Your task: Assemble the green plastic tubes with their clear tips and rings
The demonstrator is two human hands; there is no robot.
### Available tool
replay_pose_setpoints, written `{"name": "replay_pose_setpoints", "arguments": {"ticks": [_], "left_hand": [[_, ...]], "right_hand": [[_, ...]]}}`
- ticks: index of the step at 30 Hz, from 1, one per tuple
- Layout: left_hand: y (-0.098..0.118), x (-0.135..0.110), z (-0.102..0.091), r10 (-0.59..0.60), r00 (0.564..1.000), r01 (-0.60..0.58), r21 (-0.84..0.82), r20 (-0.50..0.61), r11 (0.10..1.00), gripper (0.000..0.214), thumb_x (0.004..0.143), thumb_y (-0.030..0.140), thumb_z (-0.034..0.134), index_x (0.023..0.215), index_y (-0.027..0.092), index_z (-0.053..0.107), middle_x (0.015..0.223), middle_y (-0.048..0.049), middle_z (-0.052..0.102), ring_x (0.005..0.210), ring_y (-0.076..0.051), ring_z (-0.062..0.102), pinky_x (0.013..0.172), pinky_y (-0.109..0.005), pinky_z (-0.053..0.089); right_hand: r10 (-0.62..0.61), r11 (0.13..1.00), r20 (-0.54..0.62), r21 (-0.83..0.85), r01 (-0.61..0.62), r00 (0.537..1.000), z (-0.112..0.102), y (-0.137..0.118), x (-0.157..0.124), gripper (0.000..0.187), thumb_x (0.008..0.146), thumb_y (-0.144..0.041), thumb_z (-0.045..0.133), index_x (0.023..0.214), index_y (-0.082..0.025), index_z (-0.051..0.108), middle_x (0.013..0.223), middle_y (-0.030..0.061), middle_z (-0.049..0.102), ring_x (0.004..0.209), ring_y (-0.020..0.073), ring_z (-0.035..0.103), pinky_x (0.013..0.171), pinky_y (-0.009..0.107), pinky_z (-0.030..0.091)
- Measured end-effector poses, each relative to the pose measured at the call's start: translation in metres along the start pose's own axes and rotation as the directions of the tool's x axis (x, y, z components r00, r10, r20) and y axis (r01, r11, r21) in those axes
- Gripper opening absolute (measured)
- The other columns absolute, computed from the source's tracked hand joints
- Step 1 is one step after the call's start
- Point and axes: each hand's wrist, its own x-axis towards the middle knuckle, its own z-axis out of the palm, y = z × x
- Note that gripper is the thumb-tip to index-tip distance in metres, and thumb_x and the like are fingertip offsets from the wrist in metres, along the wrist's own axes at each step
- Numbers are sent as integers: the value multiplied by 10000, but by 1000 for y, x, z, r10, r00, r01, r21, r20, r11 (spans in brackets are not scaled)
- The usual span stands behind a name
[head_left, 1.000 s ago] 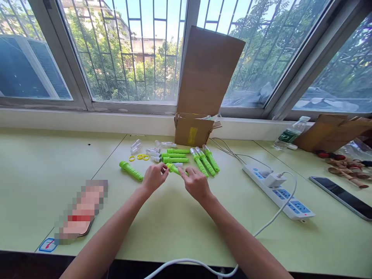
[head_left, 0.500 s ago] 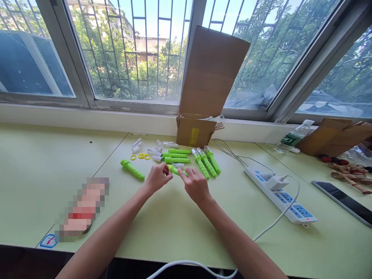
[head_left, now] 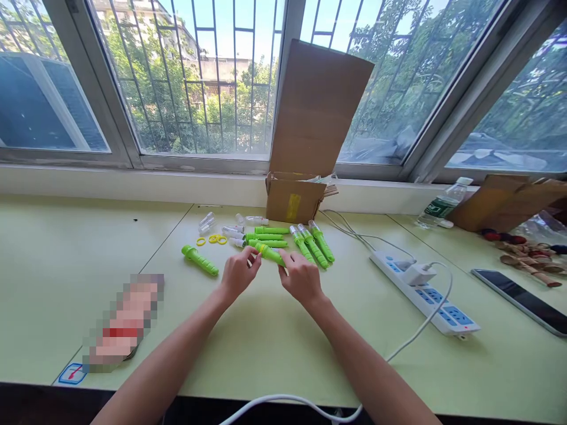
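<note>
Both hands were on one green tube [head_left: 273,255], mid-desk, just short of the main cluster. Right hand [head_left: 302,278]: grip closed on the tube's right, near end. Left hand [head_left: 240,273]: grip narrow, thumb and fingertips bunched at the left, far end by a yellow band [head_left: 261,249]; couldn't tell if they pinched it or only touched. Band went round the tube just below its ribbed end. Tube sat slanted, ribbed end to the far left.

Around it on the desk [head_left: 248,348]: a loose green tube [head_left: 199,261] to the left, well clear of its neighbours. Yellow rings [head_left: 213,238] lay farther off, one apart from the others, with clear caps [head_left: 206,224] beyond. Three bare tubes [head_left: 268,237] lay crosswise just past the hands, white-and-clear pieces [head_left: 256,221] by them. Three clear-tipped tubes [head_left: 313,245] lay side by side to the right, tips pointing far.

Cardboard box [head_left: 290,200] stood behind, flap up against the window. Power strip [head_left: 423,293] ran on the right, white adapter [head_left: 419,274] plugged in, then a dark-screened phone [head_left: 518,300] and a tilted bottle [head_left: 445,203] at the far side.
</note>
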Motion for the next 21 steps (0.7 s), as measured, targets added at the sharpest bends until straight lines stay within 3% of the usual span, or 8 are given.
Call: {"name": "replay_pose_setpoints", "arguments": {"ticks": [4,9,14,21], "left_hand": [[-5,3,-1,-15,1000,15,-21,9,1000,230,878,389,466,893,193,585,708,-7,671,538,-97,598,541,-199,416],[-7,3,-2,-16,999,18,-35,40,999,268,889,402,441,862,186,598,666,-7,658,496,-93,586,526,-197,413],[-5,3,-3,-29,1000,29,-2,-4,1000,187,845,354,512,836,190,601,691,-8,671,525,-99,590,556,-207,424],[5,-1,-1,-177,984,173,172,5,970,56,739,194,556,691,178,579,607,-6,642,510,-121,581,539,-224,396]], "right_hand": [[-72,997,-56,31,74,996,1,0,0,397,867,-230,451,1249,-169,544,835,69,602,773,183,531,594,269,320],[-103,994,-112,15,105,988,2,6,-1,397,879,-183,443,1257,-223,557,825,57,584,749,164,501,587,264,309],[-168,986,-126,-43,164,978,2,7,-2,434,840,-109,465,1240,-234,576,834,60,577,746,163,481,579,269,299],[-288,955,-166,-124,270,943,1,-4,-4,430,844,-52,456,1207,-236,595,804,57,572,730,152,459,599,266,301]]}}
